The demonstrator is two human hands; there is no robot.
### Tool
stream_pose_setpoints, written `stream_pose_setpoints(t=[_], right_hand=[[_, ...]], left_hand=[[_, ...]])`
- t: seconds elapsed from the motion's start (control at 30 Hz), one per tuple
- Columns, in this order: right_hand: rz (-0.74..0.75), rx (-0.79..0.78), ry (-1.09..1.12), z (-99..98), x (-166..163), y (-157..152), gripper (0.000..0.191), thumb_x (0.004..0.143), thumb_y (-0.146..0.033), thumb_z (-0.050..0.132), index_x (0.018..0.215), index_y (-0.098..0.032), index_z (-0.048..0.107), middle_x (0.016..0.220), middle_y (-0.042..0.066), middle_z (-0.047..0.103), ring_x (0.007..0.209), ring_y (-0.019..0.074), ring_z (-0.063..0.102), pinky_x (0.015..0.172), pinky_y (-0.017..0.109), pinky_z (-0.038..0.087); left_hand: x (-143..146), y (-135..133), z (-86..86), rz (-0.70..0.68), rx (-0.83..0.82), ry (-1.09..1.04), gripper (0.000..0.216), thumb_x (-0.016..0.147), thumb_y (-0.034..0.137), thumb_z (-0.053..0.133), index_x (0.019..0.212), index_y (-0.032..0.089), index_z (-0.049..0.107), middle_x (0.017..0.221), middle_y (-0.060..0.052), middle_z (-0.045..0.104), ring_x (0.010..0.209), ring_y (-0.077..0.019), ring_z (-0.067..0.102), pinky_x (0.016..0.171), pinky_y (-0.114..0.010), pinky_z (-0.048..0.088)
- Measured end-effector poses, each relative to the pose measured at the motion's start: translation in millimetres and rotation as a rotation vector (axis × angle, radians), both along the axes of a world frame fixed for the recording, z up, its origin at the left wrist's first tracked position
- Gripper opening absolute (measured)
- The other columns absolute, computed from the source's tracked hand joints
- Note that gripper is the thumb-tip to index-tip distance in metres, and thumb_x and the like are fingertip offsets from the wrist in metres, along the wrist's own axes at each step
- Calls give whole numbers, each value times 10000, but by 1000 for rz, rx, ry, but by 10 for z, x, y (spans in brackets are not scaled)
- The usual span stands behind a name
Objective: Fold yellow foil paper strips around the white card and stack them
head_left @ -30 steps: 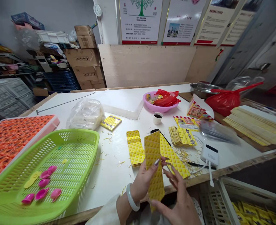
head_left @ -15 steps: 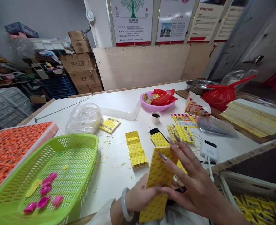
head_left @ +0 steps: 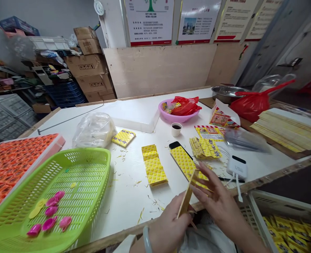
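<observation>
At the near edge of the white worktop [head_left: 134, 116], the left hand [head_left: 166, 228] pinches the lower end of a stack of yellow embossed card strips [head_left: 186, 197], which stands on edge above that near edge, tilted toward the right. The right hand [head_left: 221, 207], fingers spread, lays its fingertips [head_left: 197, 191] against the top of the stack. Handled well, the strips would stay squared between both hands, thumb firm at the bottom, with the fingertips pressing evenly so none slides out. Just beyond, more yellow embossed sheets lie flat: one pile [head_left: 153, 165] at mid-worktop and another [head_left: 184, 161] over a black phone [head_left: 174, 144]. Toward the left near corner sits a lime green plastic mesh basket [head_left: 87, 168] holding pink plastic caps [head_left: 50, 216]. Farther back stand a small white cup [head_left: 176, 129] and a pink bowl [head_left: 168, 117].
</observation>
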State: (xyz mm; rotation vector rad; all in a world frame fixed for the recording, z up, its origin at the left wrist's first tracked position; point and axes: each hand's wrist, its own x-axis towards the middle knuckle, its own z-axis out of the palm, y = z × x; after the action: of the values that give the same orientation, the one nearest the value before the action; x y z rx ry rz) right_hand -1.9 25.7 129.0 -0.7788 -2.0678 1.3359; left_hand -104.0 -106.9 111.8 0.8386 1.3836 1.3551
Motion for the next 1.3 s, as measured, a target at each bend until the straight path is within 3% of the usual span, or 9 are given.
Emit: stream_pose_setpoints(t=[0.03,0.1,0.17,0.23,0.4,0.57,0.8,1.07,1.3], right_hand=[[-27,-151,35,-31,-40,-2,738,800,-559,673,1430,-324,370,1489,113,443,1134,248,655,932,421,593],[-81,-280,101,-73,-108,8,789,703,-573,759,1372,-301,441,1449,129,471,999,227,698,848,387,630],[-115,-289,140,-87,-149,36,754,680,-555,783,1326,-294,493,1429,121,500,953,213,699,800,365,643],[-95,-286,140,-79,-163,65,708,702,-540,773,1312,-287,520,1416,108,533,980,217,691,804,356,642],[-90,-294,132,-53,-148,86,709,727,-555,748,1328,-266,507,1366,106,581,996,219,687,816,346,635],[-129,-295,148,-81,-143,101,680,718,-546,760,1293,-286,507,1450,105,484,997,208,681,806,328,627],[-157,-275,184,-148,-144,151,689,689,-541,784,1262,-280,506,1359,117,534,968,209,682,769,329,626],[-150,-249,180,-208,-90,152,672,741,-518,753,1309,-303,467,1384,123,507,1025,220,659,784,343,611],[-153,-255,176,-220,-68,187,675,758,-521,738,1328,-305,450,1401,134,512,1039,226,661,805,365,608]], left_hand=[[13,14,-2,0,10,101,511,836,225,533,1346,224,511,1249,-100,578,1167,-270,488,1066,-427,324],[31,34,-25,-17,18,227,506,937,360,434,1429,243,425,1268,-119,552,1184,-283,481,1080,-446,318],[39,47,-54,-31,2,231,571,975,531,246,1444,242,397,1137,-124,576,1046,-273,533,1004,-454,391],[44,57,-68,-38,-28,204,651,959,591,118,1402,231,432,1015,-106,573,938,-251,539,914,-433,448],[63,93,-80,-4,-110,64,721,886,731,135,1115,168,523,1001,-125,565,882,-240,579,771,-382,517],[83,111,-169,-3,-111,62,704,896,719,144,1130,182,535,1018,-126,584,917,-256,589,815,-428,513],[85,155,-175,-10,-84,88,667,919,682,146,1087,180,552,1053,-121,561,921,-253,572,803,-415,501],[79,163,-258,-27,-53,96,658,937,647,201,1292,224,559,1099,-104,596,937,-247,547,932,-406,421],[79,184,-357,-12,-82,20,662,918,680,222,1165,195,598,1133,-124,612,890,-238,583,801,-375,477]])
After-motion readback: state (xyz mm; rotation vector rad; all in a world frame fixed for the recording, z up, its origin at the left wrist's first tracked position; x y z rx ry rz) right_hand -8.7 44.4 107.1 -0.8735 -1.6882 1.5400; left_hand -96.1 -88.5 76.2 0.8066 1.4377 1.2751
